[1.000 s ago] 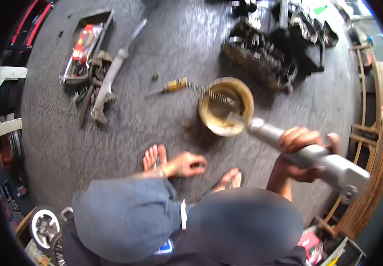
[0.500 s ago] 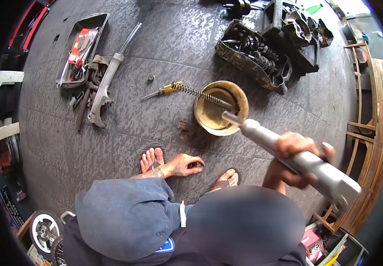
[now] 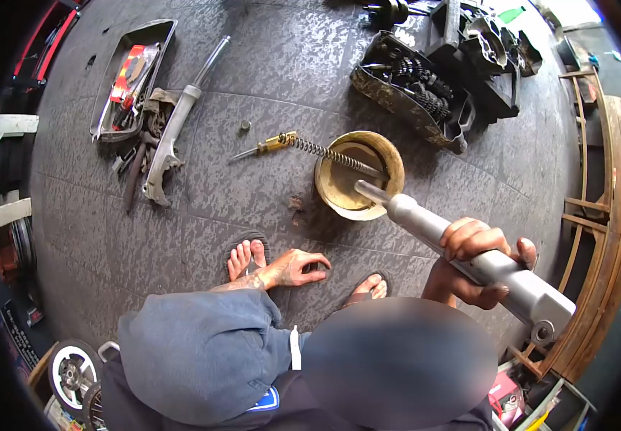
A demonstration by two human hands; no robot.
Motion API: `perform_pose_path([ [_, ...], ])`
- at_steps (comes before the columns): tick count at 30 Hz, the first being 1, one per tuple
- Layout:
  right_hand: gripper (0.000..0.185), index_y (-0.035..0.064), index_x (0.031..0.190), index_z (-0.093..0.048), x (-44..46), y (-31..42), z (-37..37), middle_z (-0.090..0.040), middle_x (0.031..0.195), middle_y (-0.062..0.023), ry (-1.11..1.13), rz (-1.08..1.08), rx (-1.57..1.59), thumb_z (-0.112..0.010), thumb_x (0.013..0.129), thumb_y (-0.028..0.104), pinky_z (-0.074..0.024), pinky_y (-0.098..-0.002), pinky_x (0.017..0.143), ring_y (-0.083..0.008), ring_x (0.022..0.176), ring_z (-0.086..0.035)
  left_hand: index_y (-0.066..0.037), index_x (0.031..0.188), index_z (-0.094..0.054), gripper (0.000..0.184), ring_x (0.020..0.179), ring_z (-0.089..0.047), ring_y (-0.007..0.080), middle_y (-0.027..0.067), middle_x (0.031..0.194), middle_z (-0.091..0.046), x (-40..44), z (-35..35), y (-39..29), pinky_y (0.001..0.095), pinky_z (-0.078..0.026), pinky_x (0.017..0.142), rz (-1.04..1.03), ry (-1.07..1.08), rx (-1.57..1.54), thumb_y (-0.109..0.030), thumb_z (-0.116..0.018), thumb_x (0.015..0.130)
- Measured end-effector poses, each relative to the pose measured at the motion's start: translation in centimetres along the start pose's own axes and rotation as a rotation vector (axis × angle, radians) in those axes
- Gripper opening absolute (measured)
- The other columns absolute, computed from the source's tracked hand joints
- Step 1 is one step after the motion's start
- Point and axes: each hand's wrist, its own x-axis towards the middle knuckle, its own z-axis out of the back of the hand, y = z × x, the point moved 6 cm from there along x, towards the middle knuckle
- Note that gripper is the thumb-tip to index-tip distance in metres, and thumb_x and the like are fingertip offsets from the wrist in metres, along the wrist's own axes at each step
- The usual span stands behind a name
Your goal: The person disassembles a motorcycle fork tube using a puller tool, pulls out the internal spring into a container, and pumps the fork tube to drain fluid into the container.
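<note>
My right hand is wrapped round a silver motorcycle fork leg, which slants down to the left. The open end of its narrow tube points into a yellowish bucket, over the near right part of the rim. A coil spring leans across the bucket's far left rim, one end inside and the other by a yellow-handled screwdriver on the floor. Between my feet hangs my left hand, holding nothing, its fingers loosely curved and thumb apart.
Left of centre lies a second fork leg, beside a metal tray with tools and a red packet. Greasy engine parts stand at the far right. A wooden frame runs along the right side. A small cylindrical piece sits on the floor.
The fork leg in my right hand has shifted slightly left and turned a little, and its tube tip reaches slightly further over the bucket. My left hand stays where it was.
</note>
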Motion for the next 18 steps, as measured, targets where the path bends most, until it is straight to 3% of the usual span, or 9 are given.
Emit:
perform_pose_path([
  [1, 0.069, 0.0064, 0.137, -0.027, 0.1, -0.4, -0.1, -0.047, 0.060, -0.0078, 0.001, 0.021, 0.000, -0.052, 0.090, 0.051, -0.0407, -0.0315, 0.041, -0.0161, 0.044, -0.044, -0.013, 0.108, -0.064, 0.031, 0.067, -0.064, 0.0243, 0.0120, 0.079, -0.066, 0.4, 0.2, 0.0, 0.0352, -0.048, 0.062, -0.014, 0.000, 0.015, -0.034, -0.067, 0.085],
  [3, 0.067, 0.0077, 0.135, -0.027, -0.4, -2.6, 0.0, -0.047, 0.061, -0.0081, -0.009, -0.191, -0.126, -0.051, 0.090, 0.051, -0.0405, -0.0313, 0.040, -0.0152, 0.044, -0.044, -0.012, 0.107, -0.064, 0.031, 0.067, -0.064, 0.0248, 0.0123, 0.079, -0.066, 0.5, -0.2, -0.2, 0.0350, -0.049, 0.063, -0.043, -0.001, 0.005, -0.034, -0.067, 0.085],
  [7, 0.066, 0.0057, 0.131, -0.028, -0.4, -1.2, 0.4, -0.047, 0.061, -0.0076, 0.013, 0.001, 0.018, -0.054, 0.089, 0.050, -0.0419, -0.0324, 0.041, -0.0160, 0.043, -0.043, -0.012, 0.107, -0.065, 0.029, 0.070, -0.066, 0.0234, 0.0109, 0.082, -0.068, 0.1, -0.1, -0.3, 0.0336, -0.049, 0.063, -0.176, -0.104, -0.014, -0.032, -0.066, 0.086],
  [8, 0.065, 0.0060, 0.130, -0.028, -0.3, -1.6, -0.5, -0.046, 0.061, -0.0075, 0.009, -0.100, -0.021, -0.054, 0.089, 0.050, -0.0420, -0.0320, 0.041, -0.0161, 0.043, -0.043, -0.013, 0.107, -0.064, 0.029, 0.070, -0.066, 0.0222, 0.0104, 0.082, -0.068, 0.0, -0.4, 0.8, 0.0328, -0.049, 0.063, -0.006, -0.006, 0.017, -0.032, -0.066, 0.086],
  [9, 0.064, 0.0063, 0.129, -0.029, 0.1, -2.3, -1.2, -0.046, 0.061, -0.0074, 0.011, -0.169, -0.052, -0.054, 0.089, 0.050, -0.0421, -0.0316, 0.041, -0.0163, 0.043, -0.044, -0.013, 0.107, -0.064, 0.029, 0.070, -0.066, 0.0222, 0.0104, 0.082, -0.068, 0.4, -0.1, 0.6, 0.0328, -0.049, 0.063, -0.018, 0.002, 0.032, -0.032, -0.066, 0.086],
  [11, 0.060, 0.0065, 0.126, -0.030, 0.1, -2.6, -1.3, -0.046, 0.060, -0.0072, 0.119, -0.087, 0.025, -0.053, 0.090, 0.049, -0.0418, -0.0315, 0.041, -0.0166, 0.043, -0.044, -0.013, 0.108, -0.064, 0.029, 0.069, -0.065, 0.0215, 0.0103, 0.081, -0.068, 0.5, -0.4, 0.5, 0.0328, -0.048, 0.062, 0.033, 0.070, 0.048, -0.031, -0.066, 0.086],
  [15, 0.056, 0.0089, 0.124, -0.031, 0.0, -2.5, -1.4, -0.047, 0.060, -0.0079, 0.122, -0.140, -0.027, -0.052, 0.090, 0.048, -0.0413, -0.0303, 0.042, -0.0161, 0.043, -0.045, -0.011, 0.109, -0.063, 0.031, 0.068, -0.063, 0.0239, 0.0127, 0.082, -0.067, 0.3, 0.0, -0.1, 0.0347, -0.048, 0.062, -0.143, -0.076, 0.014, -0.031, -0.066, 0.086],
  [16, 0.055, 0.0098, 0.123, -0.032, -0.1, -2.4, -1.6, -0.048, 0.061, -0.0079, 0.104, -0.179, -0.062, -0.052, 0.089, 0.049, -0.0414, -0.0300, 0.042, -0.0159, 0.043, -0.045, -0.010, 0.110, -0.063, 0.031, 0.070, -0.064, 0.0246, 0.0134, 0.088, -0.068, 0.3, -0.3, 0.6, 0.0352, -0.048, 0.064, -0.062, -0.009, 0.012, -0.031, -0.066, 0.086],
  [18, 0.056, 0.0100, 0.122, -0.032, -0.1, -2.3, -1.3, -0.047, 0.060, -0.0081, 0.147, -0.026, 0.019, -0.054, 0.089, 0.049, -0.0412, -0.0299, 0.041, -0.0155, 0.043, -0.045, -0.010, 0.110, -0.063, 0.031, 0.070, -0.064, 0.0246, 0.0130, 0.088, -0.068, 0.3, 0.1, 0.2, 0.0352, -0.048, 0.064, -0.065, -0.005, 0.014, -0.031, -0.066, 0.086],
])
